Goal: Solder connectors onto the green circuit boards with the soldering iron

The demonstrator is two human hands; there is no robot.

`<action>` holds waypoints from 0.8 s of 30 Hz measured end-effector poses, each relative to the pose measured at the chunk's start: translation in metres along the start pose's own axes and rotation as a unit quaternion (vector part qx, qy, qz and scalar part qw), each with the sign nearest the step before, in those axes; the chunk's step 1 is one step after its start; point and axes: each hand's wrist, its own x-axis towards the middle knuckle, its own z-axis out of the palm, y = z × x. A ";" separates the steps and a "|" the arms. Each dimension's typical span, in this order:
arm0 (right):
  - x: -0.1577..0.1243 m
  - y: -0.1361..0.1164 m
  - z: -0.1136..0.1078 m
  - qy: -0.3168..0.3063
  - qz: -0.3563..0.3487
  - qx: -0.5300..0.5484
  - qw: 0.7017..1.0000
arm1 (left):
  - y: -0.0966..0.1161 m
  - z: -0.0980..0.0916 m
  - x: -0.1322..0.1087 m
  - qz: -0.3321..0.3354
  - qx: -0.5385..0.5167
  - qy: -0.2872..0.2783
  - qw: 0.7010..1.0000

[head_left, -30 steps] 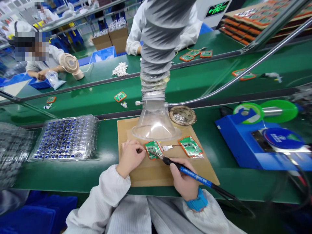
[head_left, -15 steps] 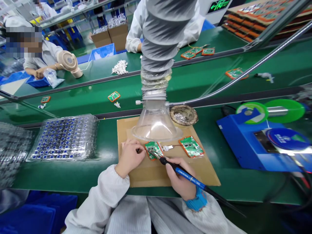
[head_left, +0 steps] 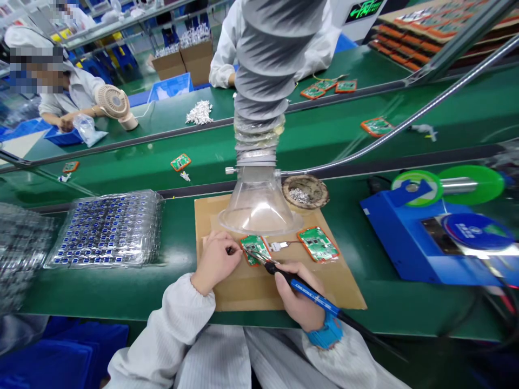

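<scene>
My right hand (head_left: 302, 294) is closed around the blue and black handle of a soldering iron (head_left: 312, 293). Its tip end reaches onto a green circuit board with an orange edge (head_left: 255, 247), which lies on a cardboard sheet (head_left: 239, 294). At that board's left edge, my left hand (head_left: 219, 258) is closed in a pinch; a small dark thing shows between thumb and finger, too hidden to name. A white connector with thin wires (head_left: 279, 246) lies between this board and a second orange-edged circuit board (head_left: 318, 243) to the right.
A clear extraction hood (head_left: 259, 208) hangs over the cardboard. Behind the boards stands a round bowl with metal bits (head_left: 306, 192). Stacked clear trays (head_left: 107, 229) are at left, a blue solder feeder (head_left: 438, 232) at right. A conveyor belt (head_left: 214, 156) carries boards; co-workers sit beyond.
Boards and connectors on the conveyor have shifted to the left. Both my hands and the soldering iron stay nearly in place.
</scene>
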 end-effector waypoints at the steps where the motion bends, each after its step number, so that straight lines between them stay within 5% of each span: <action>1: 0.000 0.000 0.000 -0.001 -0.002 0.003 1.000 | 0.000 0.000 0.000 -0.001 0.000 -0.001 1.000; 24: -0.002 0.002 -0.002 0.006 0.000 0.024 1.000 | -0.003 0.001 0.000 -0.002 0.000 -0.004 1.000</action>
